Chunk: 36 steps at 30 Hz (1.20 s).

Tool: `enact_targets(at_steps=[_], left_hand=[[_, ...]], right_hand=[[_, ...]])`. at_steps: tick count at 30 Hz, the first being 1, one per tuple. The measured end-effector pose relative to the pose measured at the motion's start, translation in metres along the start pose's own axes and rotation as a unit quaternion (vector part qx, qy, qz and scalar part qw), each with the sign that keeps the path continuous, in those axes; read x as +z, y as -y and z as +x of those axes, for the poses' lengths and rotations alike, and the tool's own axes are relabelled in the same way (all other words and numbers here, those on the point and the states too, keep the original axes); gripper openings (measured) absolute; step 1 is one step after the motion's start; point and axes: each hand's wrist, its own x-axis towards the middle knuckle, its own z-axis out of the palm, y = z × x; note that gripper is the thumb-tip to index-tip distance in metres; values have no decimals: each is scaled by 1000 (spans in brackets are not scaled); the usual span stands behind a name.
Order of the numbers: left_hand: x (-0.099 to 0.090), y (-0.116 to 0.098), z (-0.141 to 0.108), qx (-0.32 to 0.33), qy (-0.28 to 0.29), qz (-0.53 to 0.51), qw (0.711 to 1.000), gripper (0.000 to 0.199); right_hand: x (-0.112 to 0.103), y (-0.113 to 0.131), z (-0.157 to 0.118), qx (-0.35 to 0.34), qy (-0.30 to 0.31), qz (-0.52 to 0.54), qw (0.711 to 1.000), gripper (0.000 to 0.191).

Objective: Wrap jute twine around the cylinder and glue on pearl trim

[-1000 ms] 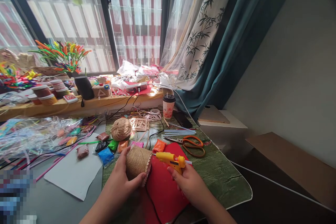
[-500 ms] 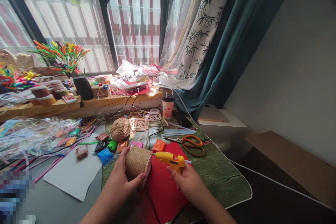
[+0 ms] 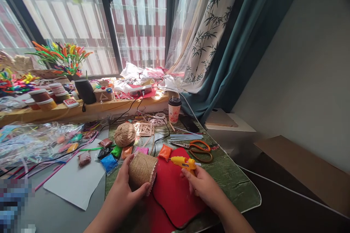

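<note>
My left hand point(image 3: 128, 182) is wrapped round a twine-covered cylinder point(image 3: 142, 169), which lies tilted on its side with a pale scalloped trim along its right rim. In my right hand point(image 3: 201, 185) is a yellow hot glue gun point(image 3: 183, 163), gripped by its handle. A glue stick pokes out of the gun's back end, and its nozzle points left, a short gap away from the cylinder. Beneath both hands lies a red sheet point(image 3: 175, 196), with a black cord running over it. The cylinder's inside is hidden from me.
Orange-handled scissors point(image 3: 199, 149), glue sticks point(image 3: 186, 137) and a paper cup point(image 3: 174, 111) stand or lie beyond my right hand. Behind the cylinder are a twine ball point(image 3: 125, 134) and several clay packets point(image 3: 109, 163). White paper point(image 3: 75, 185) lies at left.
My right hand has drawn the glue gun to the right, away from the cylinder's trimmed rim. My left hand still holds the cylinder, almost unmoved.
</note>
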Motion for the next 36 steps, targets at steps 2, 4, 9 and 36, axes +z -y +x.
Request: enact_targets(at_steps=[2,4,9,36], left_hand=[[-1,-1,1,0,2,0,1000,98],[-2,-1,4,1,3,1,1000,97],[-8,-3,8,-21,5,-2,1000,97],[-5,-1,-7,11,-5,-46,999,97]], right_hand=[[-11,-3,5,24,6,-27,999,60],[-22,-4,9,24,-14,-69,997,57],[-40,-2,10,-37,-149,-268,951,47],[74,100,71,-134,150,73,977,46]])
